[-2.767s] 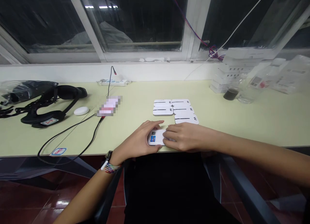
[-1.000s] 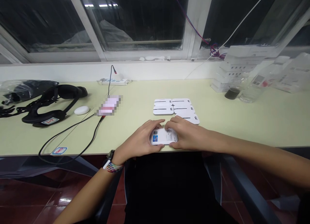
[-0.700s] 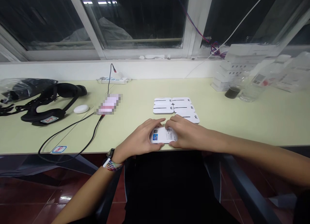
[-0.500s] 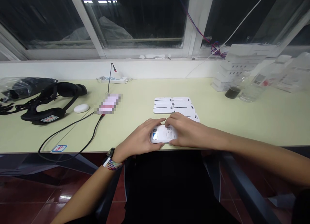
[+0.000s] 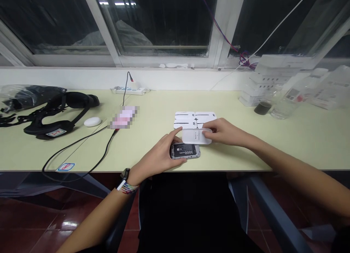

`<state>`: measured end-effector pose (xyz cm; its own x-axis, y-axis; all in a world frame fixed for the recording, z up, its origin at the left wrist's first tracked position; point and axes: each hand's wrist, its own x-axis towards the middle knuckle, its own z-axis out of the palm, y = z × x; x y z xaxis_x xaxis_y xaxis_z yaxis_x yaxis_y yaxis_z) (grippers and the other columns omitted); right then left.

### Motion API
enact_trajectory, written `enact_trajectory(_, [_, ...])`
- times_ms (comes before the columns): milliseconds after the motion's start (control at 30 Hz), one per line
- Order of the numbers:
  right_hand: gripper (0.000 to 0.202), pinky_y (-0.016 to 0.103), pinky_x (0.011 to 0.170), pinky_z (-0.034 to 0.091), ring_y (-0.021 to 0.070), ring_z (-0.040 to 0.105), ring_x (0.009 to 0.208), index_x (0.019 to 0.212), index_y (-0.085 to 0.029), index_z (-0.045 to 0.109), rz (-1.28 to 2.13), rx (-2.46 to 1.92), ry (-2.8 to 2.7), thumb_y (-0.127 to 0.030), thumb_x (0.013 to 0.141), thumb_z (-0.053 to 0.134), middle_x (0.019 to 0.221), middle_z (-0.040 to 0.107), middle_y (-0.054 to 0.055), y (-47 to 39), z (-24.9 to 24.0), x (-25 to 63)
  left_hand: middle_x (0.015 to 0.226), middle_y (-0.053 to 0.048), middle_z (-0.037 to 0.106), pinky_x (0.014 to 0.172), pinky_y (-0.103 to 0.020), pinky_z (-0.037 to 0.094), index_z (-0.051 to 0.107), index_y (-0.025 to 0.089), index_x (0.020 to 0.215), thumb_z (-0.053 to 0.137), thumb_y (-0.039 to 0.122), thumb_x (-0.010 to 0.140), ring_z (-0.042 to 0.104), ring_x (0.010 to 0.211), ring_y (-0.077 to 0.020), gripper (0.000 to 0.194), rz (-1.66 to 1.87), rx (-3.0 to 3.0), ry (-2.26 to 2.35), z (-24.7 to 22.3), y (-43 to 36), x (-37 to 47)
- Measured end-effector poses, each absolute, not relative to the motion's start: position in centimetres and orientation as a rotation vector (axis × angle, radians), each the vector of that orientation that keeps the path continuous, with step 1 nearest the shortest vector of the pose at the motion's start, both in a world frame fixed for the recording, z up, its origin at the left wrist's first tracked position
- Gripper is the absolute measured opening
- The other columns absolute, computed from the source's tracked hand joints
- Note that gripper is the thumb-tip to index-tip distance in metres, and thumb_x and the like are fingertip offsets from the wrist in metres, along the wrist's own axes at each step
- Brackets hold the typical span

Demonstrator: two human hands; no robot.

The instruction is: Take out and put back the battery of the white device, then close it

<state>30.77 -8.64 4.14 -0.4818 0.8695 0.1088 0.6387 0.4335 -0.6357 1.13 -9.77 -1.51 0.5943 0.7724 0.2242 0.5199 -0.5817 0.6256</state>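
My left hand point(image 5: 160, 154) grips the left end of a small white device point(image 5: 197, 154) lying near the table's front edge. The device's back is off, and a black battery point(image 5: 183, 150) marked 3000mAh shows inside it. Pinched in my right hand point(image 5: 221, 132) is the white back cover point(image 5: 189, 137), its inner face toward me, tilted just above and beyond the device. Behind the cover lie several white rounded devices point(image 5: 184, 116) in a block, marked with black lines and a W; the cover and right hand hide part of them.
On the left are a black headset point(image 5: 68, 121), a white oval case point(image 5: 92, 121), and a blurred-out phone point(image 5: 124, 117) on a black cable point(image 5: 105, 154). A power strip point(image 5: 133, 90) lies by the wall. Bottles point(image 5: 287, 100), a dark cup point(image 5: 263, 107) and stacked white boxes point(image 5: 268, 78) stand at right.
The back cover has come off the device. My right hand has lifted it up and to the right, exposing the battery, while my left hand has stayed on the device.
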Motion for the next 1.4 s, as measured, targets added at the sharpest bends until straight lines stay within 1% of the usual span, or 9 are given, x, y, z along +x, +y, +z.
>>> enact_trajectory(100, [0.027, 0.032, 0.06, 0.028, 0.0152, 0.041, 0.064, 0.066, -0.02, 0.061, 0.595, -1.488, -2.017, -0.032, 0.091, 0.058, 0.064, 0.045, -0.002, -7.8, 3.5, 32.5, 0.14, -0.01, 0.064, 0.114, -0.052, 0.052, 0.026, 0.034, 0.171, 0.084, 0.04, 0.09, 0.063, 0.131, -0.0335, 0.099, 0.648, 2.323, 1.049, -1.6, -9.7, 1.2])
enact_trajectory(167, [0.02, 0.033, 0.061, 0.032, 0.0168, 0.046, 0.064, 0.09, -0.018, 0.076, 0.523, -1.596, -1.852, -0.03, 0.088, 0.06, 0.065, 0.049, -0.002, -7.5, 3.0, 33.6, 0.144, -0.011, 0.062, 0.117, -0.053, 0.05, 0.027, 0.034, 0.171, 0.082, 0.042, 0.092, 0.06, 0.135, -0.0336, 0.096, 0.643, 2.341, 1.045, -1.7, -9.7, 1.1])
enact_trajectory(267, [0.054, 0.033, 0.063, 0.036, 0.0187, 0.049, 0.063, 0.137, -0.02, 0.072, 0.449, -1.674, -1.806, -0.028, 0.084, 0.063, 0.065, 0.053, -0.003, -7.5, 2.1, 34.6, 0.147, -0.011, 0.06, 0.118, -0.053, 0.048, 0.028, 0.034, 0.17, 0.081, 0.041, 0.093, 0.057, 0.138, -0.0337, 0.094, 0.65, 2.362, 1.038, -1.7, -9.8, 1.1])
enact_trajectory(333, [0.058, 0.033, 0.062, 0.036, 0.0193, 0.05, 0.063, 0.143, -0.022, 0.07, 0.413, -1.72, -1.86, -0.031, 0.085, 0.063, 0.065, 0.054, -0.003, -7.6, 1.7, 34.8, 0.148, -0.011, 0.059, 0.119, -0.054, 0.047, 0.029, 0.034, 0.169, 0.081, 0.041, 0.093, 0.056, 0.139, -0.0345, 0.092, 0.664, 2.371, 1.045, -1.7, -9.8, 1.0])
enact_trajectory(667, [0.048, 0.032, 0.059, 0.032, 0.0231, 0.058, 0.068, 0.134, -0.019, 0.066, 0.151, -1.909, -2.026, -0.038, 0.091, 0.062, 0.073, 0.066, 0.003, -7.4, 0.9, 33.7, 0.144, -0.01, 0.059, 0.12, -0.055, 0.044, 0.024, 0.034, 0.171, 0.067, 0.014, 0.085, 0.056, 0.136, -0.0343, 0.099, 0.635, 2.409, 1.026, -1.2, -10.2, 0.8])
enact_trajectory(867, [0.012, 0.03, 0.064, 0.033, 0.0149, 0.053, 0.064, 0.096, -0.021, 0.069, 0.368, -1.313, -2.385, -0.021, 0.09, 0.059, 0.069, 0.061, -0.002, -8.3, 2.3, 29.1, 0.141, -0.01, 0.06, 0.119, -0.055, 0.046, 0.023, 0.033, 0.172, 0.068, 0.014, 0.081, 0.057, 0.135, -0.0342, 0.103, 0.635, 2.329, 1.071, -1.2, -10.2, 0.7])
enact_trajectory(1033, [0.012, 0.029, 0.063, 0.03, 0.0123, 0.05, 0.066, 0.092, -0.02, 0.064, 0.545, -0.731, -2.748, -0.012, 0.086, 0.057, 0.077, 0.062, -0.003, -7.5, 3.0, 23.8, 0.154, -0.013, 0.054, 0.112, -0.05, 0.053, 0.019, 0.034, 0.173, 0.071, 0.018, 0.083, 0.056, 0.141, -0.0348, 0.106, 0.619, 2.231, 1.087, -1.2, -9.8, 0.3])
enact_trajectory(1167, [0.009, 0.03, 0.062, 0.027, 0.013, 0.049, 0.065, 0.082, -0.021, 0.058, 0.52, -0.642, -2.835, -0.012, 0.084, 0.058, 0.071, 0.06, -0.004, -5.9, 2.9, 21.9, 0.158, -0.014, 0.053, 0.099, -0.043, 0.058, 0.015, 0.035, 0.174, 0.074, 0.021, 0.084, 0.067, 0.123, -0.0306, 0.109, 0.592, 2.134, 1.107, -0.8, -9.7, 0.2])
enact_trajectory(1400, [0.011, 0.031, 0.06, 0.025, 0.0122, 0.045, 0.06, 0.078, -0.022, 0.051, 0.529, -0.56, -2.857, -0.017, 0.085, 0.059, 0.068, 0.056, -0.005, -5.2, 2.8, 21.8, 0.137, -0.008, 0.071, 0.119, -0.048, 0.048, 0.015, 0.034, 0.175, 0.086, 0.033, 0.083, 0.067, 0.132, -0.0332, 0.116, 0.54, 1.99, 1.123, 0.5, -9.4, -0.4])
